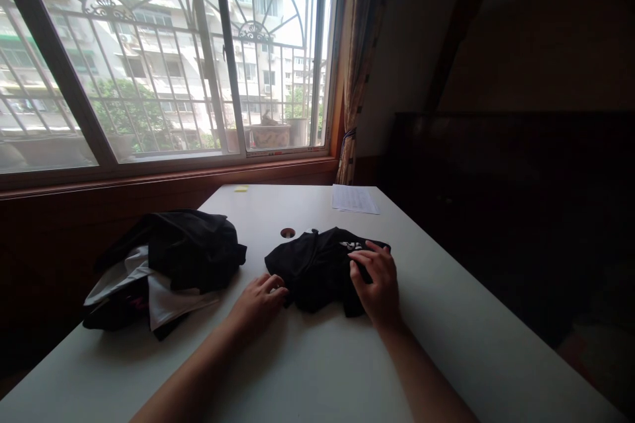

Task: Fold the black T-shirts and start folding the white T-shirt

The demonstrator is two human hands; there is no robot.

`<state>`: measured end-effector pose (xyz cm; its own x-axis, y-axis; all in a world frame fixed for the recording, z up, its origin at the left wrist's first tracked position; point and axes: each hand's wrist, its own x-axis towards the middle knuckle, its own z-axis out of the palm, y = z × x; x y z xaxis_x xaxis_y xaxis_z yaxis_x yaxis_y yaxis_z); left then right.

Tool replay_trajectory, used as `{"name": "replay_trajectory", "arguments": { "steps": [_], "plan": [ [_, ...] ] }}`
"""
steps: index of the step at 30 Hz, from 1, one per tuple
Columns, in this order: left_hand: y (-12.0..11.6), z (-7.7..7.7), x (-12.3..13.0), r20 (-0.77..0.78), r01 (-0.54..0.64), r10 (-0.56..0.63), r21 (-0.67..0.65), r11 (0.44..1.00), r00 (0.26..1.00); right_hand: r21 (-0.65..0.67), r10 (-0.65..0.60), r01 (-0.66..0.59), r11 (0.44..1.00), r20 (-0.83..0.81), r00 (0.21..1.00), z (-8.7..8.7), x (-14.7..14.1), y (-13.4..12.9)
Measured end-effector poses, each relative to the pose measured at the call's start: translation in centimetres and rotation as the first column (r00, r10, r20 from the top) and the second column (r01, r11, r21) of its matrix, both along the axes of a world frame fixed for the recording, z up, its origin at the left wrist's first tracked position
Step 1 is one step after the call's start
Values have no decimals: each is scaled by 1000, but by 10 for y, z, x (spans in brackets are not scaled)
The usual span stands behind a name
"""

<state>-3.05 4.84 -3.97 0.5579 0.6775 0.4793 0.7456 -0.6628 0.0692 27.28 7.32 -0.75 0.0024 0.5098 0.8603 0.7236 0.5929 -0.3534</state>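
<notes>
A crumpled black garment (317, 271) with a small white print lies on the white table between my hands. My left hand (260, 301) is at its left edge, fingers curled in and closed on the cloth; the fingertips are partly hidden. Over the right end of the garment rests my right hand (378, 281), its thumb and fingers apart on the fabric near the print. To the left, apart from both hands, sits a loose pile of black and white clothes (188, 251).
The white table (317, 370) narrows away toward a window with barred railings. A round cable hole (288, 232) lies just beyond the garment. Paper sheets (355, 199) and a yellow sticky note (241, 189) are at the far edge. A tied curtain (353, 99) hangs behind.
</notes>
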Motion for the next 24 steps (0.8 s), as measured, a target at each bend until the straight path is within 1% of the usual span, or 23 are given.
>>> {"name": "replay_trajectory", "arguments": {
  "steps": [2,4,6,8,11,16,21,24],
  "plan": [
    [0,0,2,-1,-2,2,-1,1000,1000,-72,73,-65,995,117,990,-5,-2,4],
    [0,1,4,-7,-5,5,-3,1000,1000,-205,161,-116,972,217,963,-14,-3,7],
    [0,1,4,-11,-3,3,0,1000,1000,-341,219,-113,933,290,932,-23,-5,10],
    [0,0,4,-9,6,-6,2,1000,1000,-426,229,-70,902,335,914,-32,-5,12],
    [1,-3,3,-3,21,-21,-4,1000,1000,-458,204,-22,889,352,914,-40,-6,14],
    [3,-4,3,22,57,-57,-28,998,998,-472,198,-10,882,350,916,-45,-4,18],
    [3,-2,3,46,63,-61,-39,997,997,-488,211,-36,872,308,928,-47,-1,19],
    [4,0,4,61,53,-51,-34,998,997,-524,238,-72,849,256,937,-46,1,19]
  ]
}}
